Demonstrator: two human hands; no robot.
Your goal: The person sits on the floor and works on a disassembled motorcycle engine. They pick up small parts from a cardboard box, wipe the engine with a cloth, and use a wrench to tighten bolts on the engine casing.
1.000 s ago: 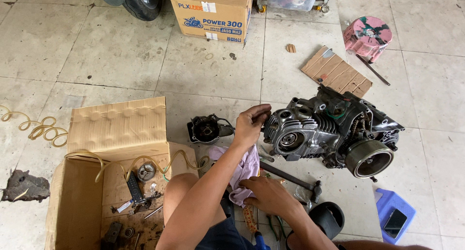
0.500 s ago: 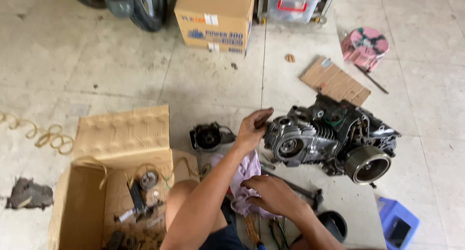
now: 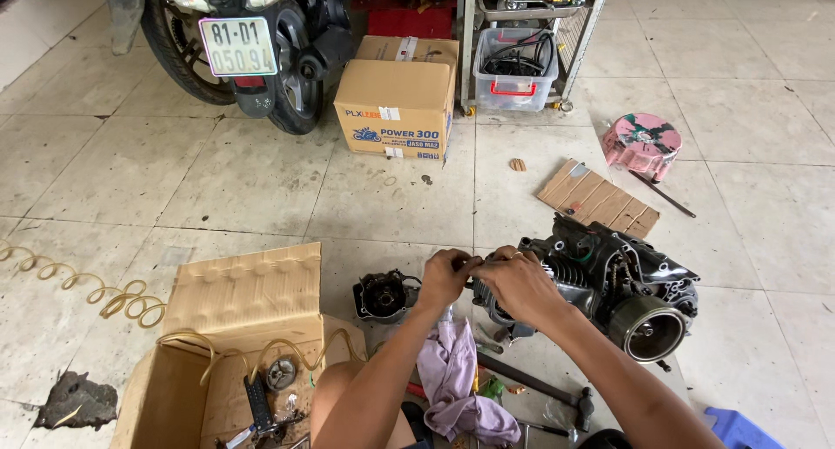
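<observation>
motorbike repair workshop | parked motorbike [image 3: 252, 40] | stripped engine [image 3: 609, 284] | hammer [image 3: 539, 386]

Your right hand [image 3: 520, 284] has come up from the pale purple rag [image 3: 457, 379] to join your left hand [image 3: 448, 275] at the dark metal engine block [image 3: 609, 284].

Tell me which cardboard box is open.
The plain brown box at lower left, beside the person's knee: its flaps are up and parts lie inside. The printed box near the motorbike is taped shut.
</observation>
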